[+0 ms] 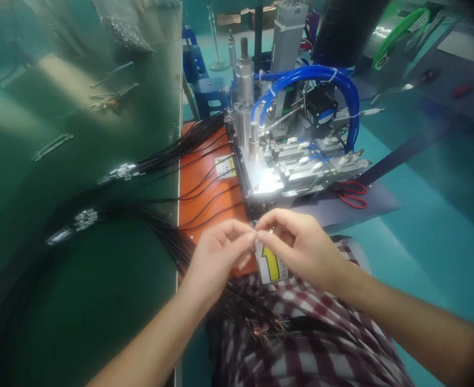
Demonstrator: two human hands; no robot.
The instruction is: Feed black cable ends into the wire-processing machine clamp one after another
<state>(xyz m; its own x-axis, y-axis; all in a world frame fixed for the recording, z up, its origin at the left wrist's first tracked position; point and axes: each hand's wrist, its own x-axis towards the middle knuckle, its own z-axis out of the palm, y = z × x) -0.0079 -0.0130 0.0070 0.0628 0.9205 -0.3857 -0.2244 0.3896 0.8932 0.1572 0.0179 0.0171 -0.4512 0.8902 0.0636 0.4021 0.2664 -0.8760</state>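
Note:
My left hand and my right hand meet fingertip to fingertip in front of the metal machine. Both are pinched closed, and whatever lies between the fingertips is too small to make out. Under them is an orange plate crossed by thin black wires. A label with a yellow arrow shows just below my right hand. Beneath my left wrist, a bundle of black wires runs down to stripped copper ends over the checked cloth on my lap.
Thick blue tubes arch over the machine. A second wire bundle comes from the upper left. On the green surface lie small metal parts. A red cable loops at the machine's right.

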